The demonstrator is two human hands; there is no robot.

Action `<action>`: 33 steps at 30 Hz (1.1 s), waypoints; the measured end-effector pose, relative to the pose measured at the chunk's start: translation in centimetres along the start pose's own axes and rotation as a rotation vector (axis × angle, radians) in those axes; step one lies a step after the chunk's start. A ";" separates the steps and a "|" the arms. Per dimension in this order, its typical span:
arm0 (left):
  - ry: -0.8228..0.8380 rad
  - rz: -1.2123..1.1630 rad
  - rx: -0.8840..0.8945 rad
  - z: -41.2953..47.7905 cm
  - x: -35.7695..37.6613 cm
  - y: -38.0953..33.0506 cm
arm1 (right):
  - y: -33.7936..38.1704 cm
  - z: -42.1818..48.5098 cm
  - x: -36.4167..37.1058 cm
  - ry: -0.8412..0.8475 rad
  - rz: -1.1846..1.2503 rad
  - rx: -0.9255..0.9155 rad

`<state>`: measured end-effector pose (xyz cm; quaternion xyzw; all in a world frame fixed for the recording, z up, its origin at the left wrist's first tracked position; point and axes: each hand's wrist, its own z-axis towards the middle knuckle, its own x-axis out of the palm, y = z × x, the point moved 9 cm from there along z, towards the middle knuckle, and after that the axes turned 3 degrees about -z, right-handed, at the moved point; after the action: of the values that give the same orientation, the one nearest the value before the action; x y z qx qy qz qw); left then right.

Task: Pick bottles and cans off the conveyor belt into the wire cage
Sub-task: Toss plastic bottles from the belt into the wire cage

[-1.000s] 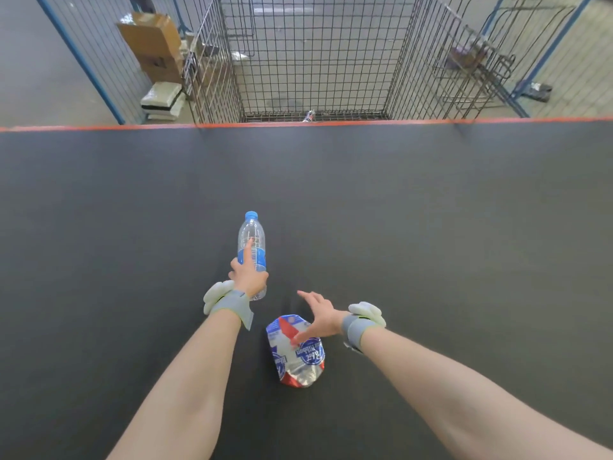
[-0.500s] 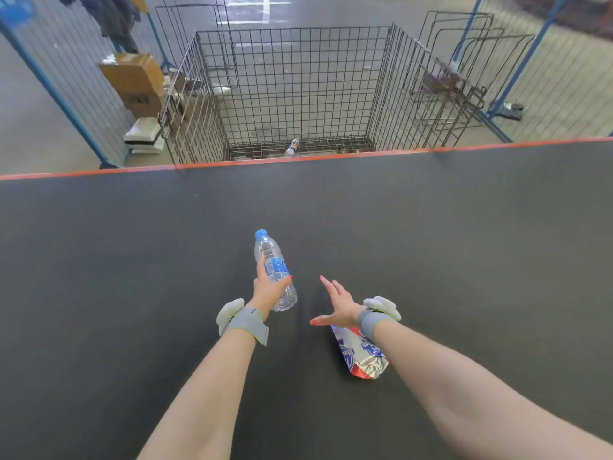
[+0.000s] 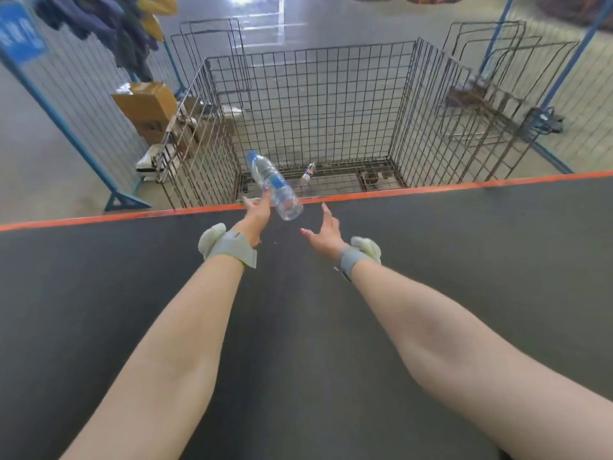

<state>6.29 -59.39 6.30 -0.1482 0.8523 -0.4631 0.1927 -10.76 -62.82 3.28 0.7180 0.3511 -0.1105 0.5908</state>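
Note:
A clear plastic water bottle (image 3: 277, 187) with a blue cap and blue label hangs tilted in the air over the belt's far orange edge, cap pointing away to the left. My left hand (image 3: 256, 212) is stretched out just beneath it with straight fingers, one fingertip at the bottle's side. Empty and palm down, my right hand (image 3: 326, 232) reaches forward with its fingers spread. The wire cage (image 3: 403, 104) stands on the floor right beyond the belt. One small bottle (image 3: 308, 171) lies on its floor.
The dark conveyor belt (image 3: 464, 260) fills the lower view, edged in orange (image 3: 99, 216). Cardboard boxes (image 3: 146, 101) sit left of the cage by a blue-framed fence (image 3: 66, 127). Folded wire panels (image 3: 491, 81) lean at the right.
My left arm swung the bottle forward from mid-belt to the far edge and its fingers opened off it. The right hand moved forward too, and the foil pouch has dropped out of view.

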 end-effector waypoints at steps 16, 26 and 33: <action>-0.025 0.359 -0.074 -14.5 -4.8 10.0 | -1.0 -12.1 1.4 0.178 -0.246 0.114; -0.034 0.481 -0.196 -26.4 -6.6 21.1 | -6.3 -24.4 4.0 0.284 -0.309 0.179; -0.051 0.519 -0.212 -30.8 -7.8 25.8 | -10.3 -29.8 6.5 0.315 -0.345 0.228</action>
<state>-3.07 -19.87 1.24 0.0440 0.9004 -0.3024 0.3098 -20.25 -32.21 -0.11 0.7180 0.5411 -0.1353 0.4164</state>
